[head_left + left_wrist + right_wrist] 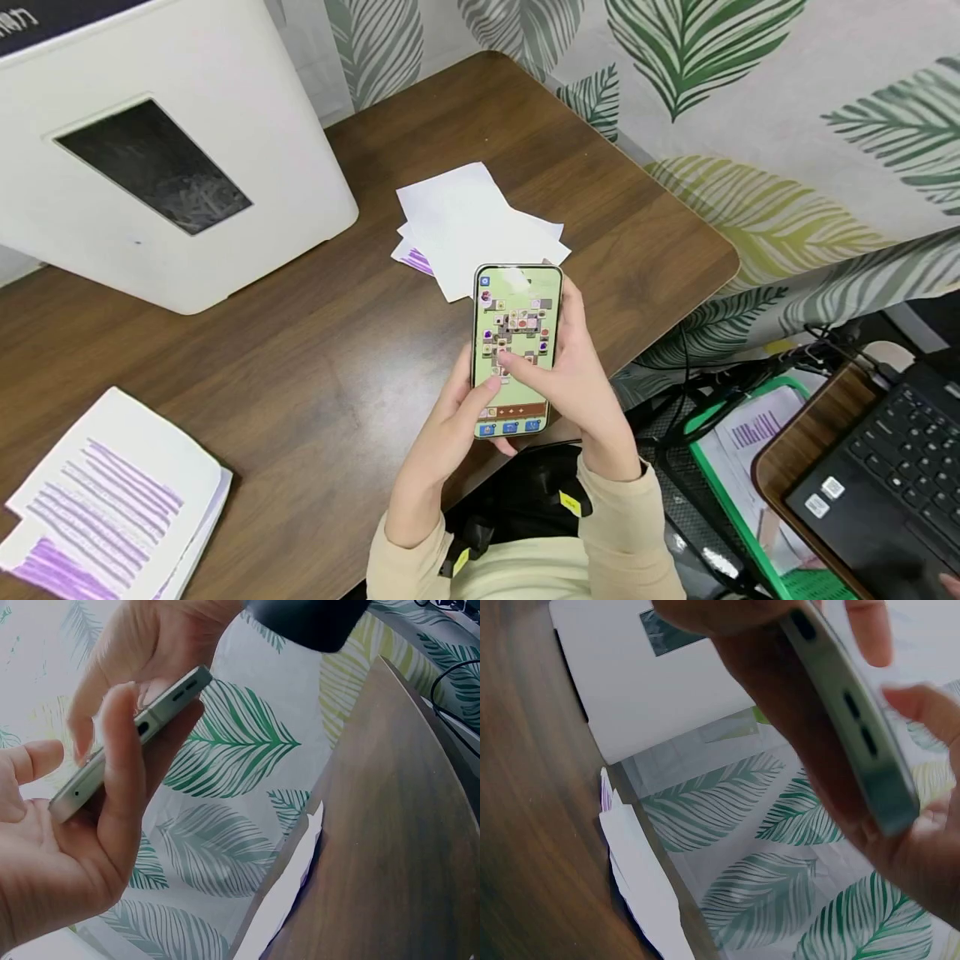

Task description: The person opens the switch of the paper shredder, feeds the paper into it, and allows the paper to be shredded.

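A smartphone (521, 396) is held upright over the table's near edge, its screen showing a green game board of small picture tiles. My left hand (448, 417) cradles its left side, with the thumb over the lower screen. Along the other side my right hand (581, 379) grips the phone, its thumb reaching across to the middle of the tiles. In the left wrist view, a finger of the left hand (82, 855) wraps the edge of the phone (171, 701). The right wrist view shows the phone's side edge (855, 724) between both hands.
Loose white sheets (472, 221) lie just beyond the phone on the brown table (315, 358). A purple-marked paper stack (112, 492) is at the left, below a large white box (247, 150) with a dark window. A laptop (885, 467) and a green basket (720, 483) stand at the right.
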Demonstrator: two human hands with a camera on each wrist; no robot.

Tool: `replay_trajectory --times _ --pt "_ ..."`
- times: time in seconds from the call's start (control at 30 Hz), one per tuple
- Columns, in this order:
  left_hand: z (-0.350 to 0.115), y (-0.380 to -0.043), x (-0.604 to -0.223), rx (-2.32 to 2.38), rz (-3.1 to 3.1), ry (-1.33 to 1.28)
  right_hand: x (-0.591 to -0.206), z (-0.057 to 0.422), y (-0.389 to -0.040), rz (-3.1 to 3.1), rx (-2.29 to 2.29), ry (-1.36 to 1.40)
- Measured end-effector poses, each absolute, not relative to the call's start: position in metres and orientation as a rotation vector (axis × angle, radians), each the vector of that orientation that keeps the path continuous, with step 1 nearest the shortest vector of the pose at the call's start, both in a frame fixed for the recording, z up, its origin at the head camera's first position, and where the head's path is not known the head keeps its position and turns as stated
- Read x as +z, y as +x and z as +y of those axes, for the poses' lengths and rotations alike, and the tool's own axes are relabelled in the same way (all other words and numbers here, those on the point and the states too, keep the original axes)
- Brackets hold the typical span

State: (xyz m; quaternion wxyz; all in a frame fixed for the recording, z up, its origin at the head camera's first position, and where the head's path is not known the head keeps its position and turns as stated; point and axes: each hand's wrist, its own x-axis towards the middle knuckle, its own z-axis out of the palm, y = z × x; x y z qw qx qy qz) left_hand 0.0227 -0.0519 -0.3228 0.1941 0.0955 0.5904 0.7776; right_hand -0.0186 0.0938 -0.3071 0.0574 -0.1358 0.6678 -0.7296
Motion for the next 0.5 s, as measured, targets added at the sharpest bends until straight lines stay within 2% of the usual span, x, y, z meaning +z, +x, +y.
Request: replay_trajectory --times 0.5 --pt "-0.0538 0.0229 -0.3229 2.28 1.5 0.304 -0.308 0.1032 -0.0207 1.553 -2.426 -0.597"
